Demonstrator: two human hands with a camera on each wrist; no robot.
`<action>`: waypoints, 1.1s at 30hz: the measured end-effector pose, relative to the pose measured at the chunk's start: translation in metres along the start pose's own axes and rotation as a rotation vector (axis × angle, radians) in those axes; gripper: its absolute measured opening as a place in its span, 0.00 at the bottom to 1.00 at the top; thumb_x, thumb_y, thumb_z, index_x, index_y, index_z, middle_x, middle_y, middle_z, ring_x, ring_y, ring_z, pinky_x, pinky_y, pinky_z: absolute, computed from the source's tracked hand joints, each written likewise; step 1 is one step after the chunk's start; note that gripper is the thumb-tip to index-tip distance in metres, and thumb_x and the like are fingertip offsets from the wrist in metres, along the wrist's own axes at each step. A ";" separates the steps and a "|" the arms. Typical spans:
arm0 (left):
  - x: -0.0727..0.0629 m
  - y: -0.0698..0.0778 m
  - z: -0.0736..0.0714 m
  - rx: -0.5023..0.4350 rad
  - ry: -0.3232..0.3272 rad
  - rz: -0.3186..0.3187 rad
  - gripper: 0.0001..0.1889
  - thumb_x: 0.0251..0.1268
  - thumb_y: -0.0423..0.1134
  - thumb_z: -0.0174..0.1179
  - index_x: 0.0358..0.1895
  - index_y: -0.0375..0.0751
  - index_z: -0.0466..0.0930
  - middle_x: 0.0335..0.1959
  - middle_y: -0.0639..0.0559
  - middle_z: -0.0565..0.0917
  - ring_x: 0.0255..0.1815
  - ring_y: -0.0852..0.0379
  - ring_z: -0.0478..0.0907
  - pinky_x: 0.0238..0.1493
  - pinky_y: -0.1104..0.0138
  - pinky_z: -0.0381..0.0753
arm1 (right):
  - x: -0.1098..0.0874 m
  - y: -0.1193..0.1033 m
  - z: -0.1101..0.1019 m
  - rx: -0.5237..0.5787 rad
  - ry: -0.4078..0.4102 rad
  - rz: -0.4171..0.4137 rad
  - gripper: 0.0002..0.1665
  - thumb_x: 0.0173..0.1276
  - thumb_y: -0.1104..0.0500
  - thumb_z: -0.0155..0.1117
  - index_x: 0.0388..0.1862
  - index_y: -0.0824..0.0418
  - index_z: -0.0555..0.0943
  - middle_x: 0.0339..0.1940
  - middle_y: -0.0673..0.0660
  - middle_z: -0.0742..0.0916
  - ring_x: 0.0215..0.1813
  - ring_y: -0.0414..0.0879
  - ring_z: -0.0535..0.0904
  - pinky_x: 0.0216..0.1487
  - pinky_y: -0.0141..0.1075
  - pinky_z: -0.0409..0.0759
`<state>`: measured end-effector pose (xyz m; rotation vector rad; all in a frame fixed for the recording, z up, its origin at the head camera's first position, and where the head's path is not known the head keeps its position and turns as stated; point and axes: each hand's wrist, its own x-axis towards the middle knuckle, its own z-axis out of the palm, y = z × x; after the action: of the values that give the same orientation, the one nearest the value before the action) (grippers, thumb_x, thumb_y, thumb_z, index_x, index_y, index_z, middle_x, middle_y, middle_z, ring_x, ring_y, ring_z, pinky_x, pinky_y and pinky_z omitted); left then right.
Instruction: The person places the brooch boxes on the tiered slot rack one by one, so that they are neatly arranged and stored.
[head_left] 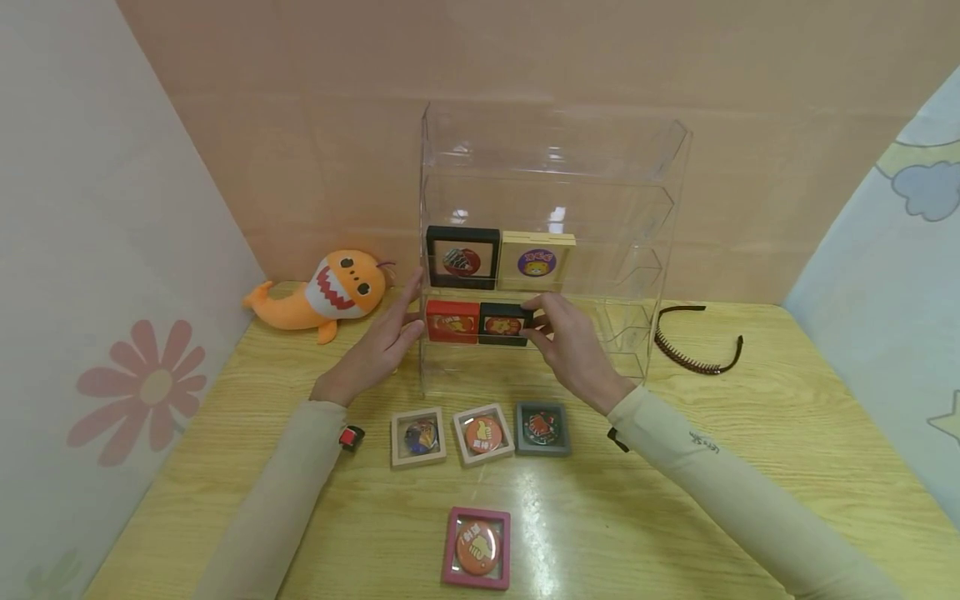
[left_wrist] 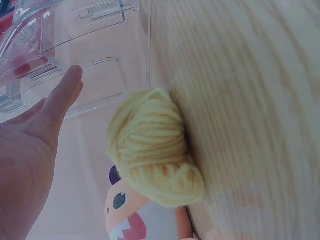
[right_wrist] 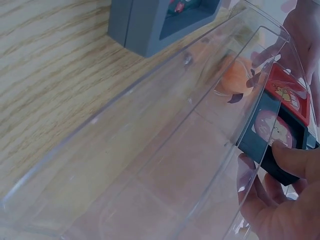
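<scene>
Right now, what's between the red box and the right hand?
In the head view, the lower black box sits between the red box and right hand.

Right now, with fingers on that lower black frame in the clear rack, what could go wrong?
The lower black frame sits right beside the red frame, so a sideways push from the right-hand grip might nudge both. The clear rack could shift if pressed, though the left-hand grip is at its left side. The grey frame lies near the right wrist, which might brush it when drawing back.
</scene>
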<state>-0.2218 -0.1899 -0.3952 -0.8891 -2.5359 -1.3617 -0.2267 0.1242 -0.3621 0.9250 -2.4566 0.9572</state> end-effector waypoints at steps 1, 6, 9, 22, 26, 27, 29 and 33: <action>0.000 0.000 0.000 0.000 -0.001 0.002 0.36 0.85 0.44 0.42 0.82 0.67 0.30 0.82 0.47 0.48 0.71 0.40 0.68 0.67 0.47 0.72 | 0.000 0.000 0.000 0.003 0.001 -0.003 0.22 0.63 0.71 0.72 0.55 0.66 0.78 0.50 0.60 0.84 0.42 0.50 0.86 0.42 0.39 0.86; 0.000 -0.001 0.000 0.004 -0.002 -0.007 0.36 0.85 0.45 0.42 0.82 0.69 0.29 0.83 0.49 0.47 0.72 0.40 0.66 0.68 0.47 0.71 | -0.001 0.001 0.000 0.008 -0.002 -0.018 0.24 0.63 0.72 0.73 0.56 0.66 0.77 0.52 0.60 0.83 0.43 0.51 0.85 0.42 0.39 0.86; -0.001 -0.001 0.000 0.002 -0.004 -0.012 0.37 0.84 0.45 0.42 0.82 0.70 0.29 0.83 0.49 0.47 0.72 0.40 0.66 0.68 0.48 0.71 | -0.002 0.001 0.000 0.018 -0.008 -0.024 0.24 0.63 0.72 0.72 0.57 0.66 0.77 0.52 0.60 0.83 0.44 0.52 0.85 0.42 0.40 0.86; 0.000 0.000 0.000 0.015 -0.002 -0.009 0.36 0.85 0.45 0.41 0.82 0.69 0.28 0.83 0.51 0.46 0.76 0.43 0.62 0.69 0.48 0.70 | -0.004 0.001 -0.014 -0.030 0.037 -0.047 0.26 0.62 0.69 0.75 0.58 0.66 0.77 0.53 0.62 0.82 0.46 0.54 0.84 0.43 0.46 0.86; 0.000 -0.001 0.000 0.005 -0.002 -0.002 0.36 0.85 0.45 0.41 0.82 0.69 0.28 0.83 0.50 0.46 0.76 0.42 0.61 0.69 0.48 0.70 | -0.008 -0.002 -0.020 -0.048 0.061 -0.086 0.26 0.61 0.69 0.76 0.57 0.66 0.77 0.50 0.62 0.83 0.46 0.53 0.83 0.42 0.45 0.85; 0.000 -0.001 0.000 0.003 0.000 0.000 0.36 0.85 0.44 0.41 0.82 0.68 0.29 0.83 0.50 0.46 0.76 0.42 0.61 0.69 0.48 0.70 | -0.009 -0.002 -0.021 -0.051 0.064 -0.097 0.26 0.61 0.69 0.76 0.57 0.66 0.77 0.49 0.62 0.83 0.46 0.53 0.83 0.42 0.45 0.85; 0.001 -0.001 0.000 0.001 0.003 0.003 0.36 0.85 0.44 0.41 0.82 0.68 0.29 0.83 0.50 0.46 0.77 0.43 0.59 0.69 0.48 0.70 | -0.011 -0.004 -0.023 -0.053 0.067 -0.112 0.26 0.61 0.69 0.76 0.57 0.66 0.77 0.49 0.62 0.83 0.46 0.53 0.82 0.41 0.45 0.84; 0.001 0.001 0.000 -0.003 0.002 0.003 0.37 0.85 0.43 0.42 0.83 0.66 0.29 0.83 0.51 0.45 0.78 0.43 0.57 0.69 0.46 0.69 | -0.017 -0.007 -0.027 -0.069 0.080 -0.125 0.25 0.61 0.69 0.75 0.57 0.66 0.77 0.48 0.61 0.84 0.46 0.51 0.82 0.39 0.43 0.84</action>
<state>-0.2219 -0.1895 -0.3940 -0.8912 -2.5302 -1.3653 -0.2071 0.1467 -0.3483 0.9846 -2.3198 0.8448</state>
